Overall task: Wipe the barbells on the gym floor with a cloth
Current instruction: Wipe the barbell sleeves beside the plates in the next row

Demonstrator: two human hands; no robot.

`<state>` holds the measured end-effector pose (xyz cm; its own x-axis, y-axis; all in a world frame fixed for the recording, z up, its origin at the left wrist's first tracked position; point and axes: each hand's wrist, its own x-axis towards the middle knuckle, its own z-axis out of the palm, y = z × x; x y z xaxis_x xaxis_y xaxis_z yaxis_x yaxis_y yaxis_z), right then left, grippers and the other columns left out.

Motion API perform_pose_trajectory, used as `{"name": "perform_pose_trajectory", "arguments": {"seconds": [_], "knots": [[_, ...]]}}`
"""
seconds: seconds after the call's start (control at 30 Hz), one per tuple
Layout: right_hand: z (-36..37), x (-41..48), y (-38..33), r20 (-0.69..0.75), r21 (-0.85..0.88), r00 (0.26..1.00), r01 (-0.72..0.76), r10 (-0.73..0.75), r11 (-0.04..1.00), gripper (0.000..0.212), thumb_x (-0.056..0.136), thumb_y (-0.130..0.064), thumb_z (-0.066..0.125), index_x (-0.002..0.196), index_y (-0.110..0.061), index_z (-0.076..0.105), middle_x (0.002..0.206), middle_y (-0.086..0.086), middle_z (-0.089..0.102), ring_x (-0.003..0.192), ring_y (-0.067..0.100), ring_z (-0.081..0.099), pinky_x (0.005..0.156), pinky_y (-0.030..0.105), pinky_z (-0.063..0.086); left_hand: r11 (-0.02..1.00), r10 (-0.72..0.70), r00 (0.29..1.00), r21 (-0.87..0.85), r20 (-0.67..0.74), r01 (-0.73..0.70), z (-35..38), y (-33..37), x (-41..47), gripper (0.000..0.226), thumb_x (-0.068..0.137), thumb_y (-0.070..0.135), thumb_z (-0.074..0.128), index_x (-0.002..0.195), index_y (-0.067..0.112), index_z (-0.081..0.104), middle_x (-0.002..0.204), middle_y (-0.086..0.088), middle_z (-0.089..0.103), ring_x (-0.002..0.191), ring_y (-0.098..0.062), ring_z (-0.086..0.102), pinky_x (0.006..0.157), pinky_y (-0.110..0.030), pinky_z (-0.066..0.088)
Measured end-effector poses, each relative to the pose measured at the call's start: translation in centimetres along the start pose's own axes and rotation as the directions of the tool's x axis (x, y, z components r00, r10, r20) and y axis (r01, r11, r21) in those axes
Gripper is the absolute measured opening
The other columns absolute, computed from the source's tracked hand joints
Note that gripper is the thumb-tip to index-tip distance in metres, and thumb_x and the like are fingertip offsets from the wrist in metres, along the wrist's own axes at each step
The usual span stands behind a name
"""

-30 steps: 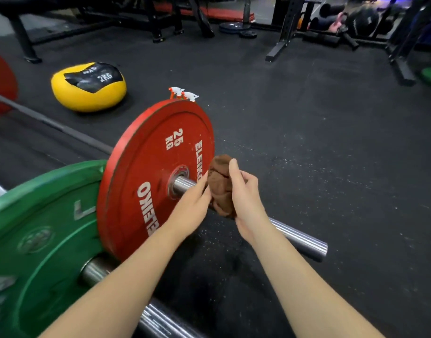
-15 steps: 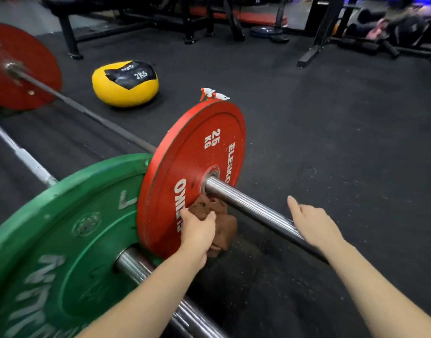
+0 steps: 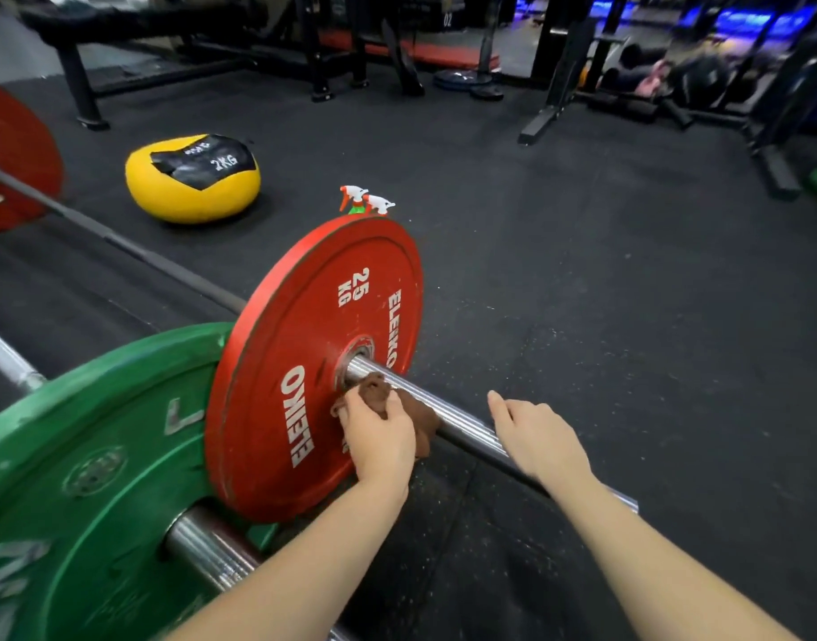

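Note:
A barbell lies on the black gym floor with a red 25 kg plate (image 3: 304, 344) and a chrome sleeve (image 3: 462, 423) sticking out toward the right. My left hand (image 3: 378, 441) grips a bunched brown cloth (image 3: 378, 390) against the sleeve right at the plate's hub. My right hand (image 3: 536, 437) rests on the sleeve a little further out, fingers relaxed and straight. A second barbell with a green plate (image 3: 87, 455) and its own steel sleeve (image 3: 203, 552) lies nearer to me at the lower left.
Two spray bottles (image 3: 365, 201) stand just behind the red plate. A yellow 2 kg ball (image 3: 189, 187) sits on the floor beyond. Another red plate (image 3: 13, 159) is at far left. Benches and rack feet (image 3: 545, 122) line the back.
My right hand let go of the cloth and moved out along the sleeve. My left hand took the cloth, dropped it below the bar, then brought it back up to the sleeve by the hub.

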<state>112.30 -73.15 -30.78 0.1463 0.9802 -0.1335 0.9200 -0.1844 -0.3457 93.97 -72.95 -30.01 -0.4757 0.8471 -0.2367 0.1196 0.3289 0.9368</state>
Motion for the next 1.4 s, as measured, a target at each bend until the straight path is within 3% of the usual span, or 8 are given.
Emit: {"name": "perform_pose_trajectory", "arguments": {"seconds": [0.17,0.4,0.63,0.77,0.97,1.1,1.27,1.4], "knots": [[-0.1,-0.1,0.2,-0.017,0.007,0.999,0.038,-0.037,0.999,0.054,0.107,-0.044,0.017,0.082,-0.016,0.056,0.083,0.006,0.064,0.079,0.035,0.055,0.069,0.041,0.041,0.989,0.123,0.974,0.055,0.188,-0.135,2.9,0.4,-5.3,0.024,0.101,0.015,0.060,0.124,0.019,0.054,0.122,0.002,0.051,0.100,-0.006,0.052,0.085,-0.006,0.039],[-0.1,-0.6,0.3,-0.076,0.084,0.997,-0.013,0.020,0.996,0.058,0.107,-0.041,0.024,0.073,-0.007,0.056,0.069,0.006,0.063,0.069,0.029,0.058,0.076,0.043,0.053,0.994,-0.108,0.991,-0.029,-0.075,0.106,1.1,2.0,2.1,0.053,0.100,0.016,0.062,0.147,0.014,0.039,0.153,-0.010,0.039,0.135,-0.030,0.050,0.111,-0.048,0.048],[-0.3,0.2,0.7,-0.045,0.232,0.997,-0.051,0.063,0.971,0.058,0.106,-0.041,0.027,0.086,-0.015,0.074,0.084,-0.001,0.072,0.083,0.025,0.063,0.083,0.040,0.051,0.995,-0.024,0.991,0.098,0.134,0.011,3.1,0.1,-5.5,0.045,0.101,0.017,0.060,0.139,0.014,0.037,0.145,-0.013,0.034,0.122,-0.030,0.055,0.094,-0.029,0.043],[-0.8,0.5,1.4,-0.018,0.589,0.984,-0.134,0.179,0.797,0.056,0.104,-0.038,0.033,0.073,-0.017,0.076,0.067,0.000,0.074,0.075,0.022,0.069,0.079,0.037,0.051,0.997,-0.017,0.958,0.076,0.285,-0.005,4.4,-0.3,-9.6,0.041,0.102,0.017,0.058,0.138,0.020,0.037,0.144,-0.010,0.033,0.108,-0.016,0.051,0.092,-0.023,0.040],[-1.1,0.4,2.8,0.038,0.838,0.969,-0.163,0.243,0.521,0.056,0.102,-0.027,0.030,0.084,0.001,0.075,0.072,0.019,0.073,0.064,0.028,0.065,0.066,0.037,0.050,1.000,0.004,0.998,0.001,0.065,-0.004,3.1,0.5,-4.7,0.039,0.101,0.015,0.060,0.135,0.015,0.040,0.140,-0.012,0.037,0.110,-0.023,0.053,0.090,-0.028,0.042],[-0.9,0.4,2.7,0.037,0.836,0.969,-0.164,0.243,0.524,0.053,0.098,-0.025,0.031,0.083,0.001,0.075,0.071,0.018,0.073,0.062,0.026,0.064,0.064,0.036,0.049,0.996,-0.083,0.996,0.027,0.015,0.082,2.9,0.5,-3.5,0.046,0.102,0.015,0.058,0.141,0.014,0.034,0.149,-0.015,0.032,0.122,-0.031,0.053,0.096,-0.035,0.047],[-1.0,0.3,2.6,0.020,0.830,0.968,-0.155,0.249,0.536,0.052,0.095,-0.022,0.030,0.082,-0.001,0.075,0.070,0.015,0.074,0.064,0.025,0.065,0.064,0.037,0.051,0.985,-0.170,0.953,0.031,0.250,0.168,4.6,-1.1,-9.9,0.046,0.101,0.020,0.061,0.139,0.026,0.033,0.145,-0.007,0.038,0.119,-0.022,0.053,0.096,-0.034,0.050],[-0.9,0.4,3.0,0.008,0.845,0.966,-0.146,0.260,0.514,0.052,0.095,-0.022,0.029,0.082,-0.001,0.075,0.072,0.016,0.074,0.066,0.027,0.066,0.066,0.039,0.054,0.946,-0.255,0.820,-0.044,0.513,0.321,5.5,-1.9,-13.0,0.036,0.101,0.023,0.062,0.124,0.036,0.037,0.129,0.002,0.054,0.114,-0.014,0.059,0.103,-0.039,0.054]]}}
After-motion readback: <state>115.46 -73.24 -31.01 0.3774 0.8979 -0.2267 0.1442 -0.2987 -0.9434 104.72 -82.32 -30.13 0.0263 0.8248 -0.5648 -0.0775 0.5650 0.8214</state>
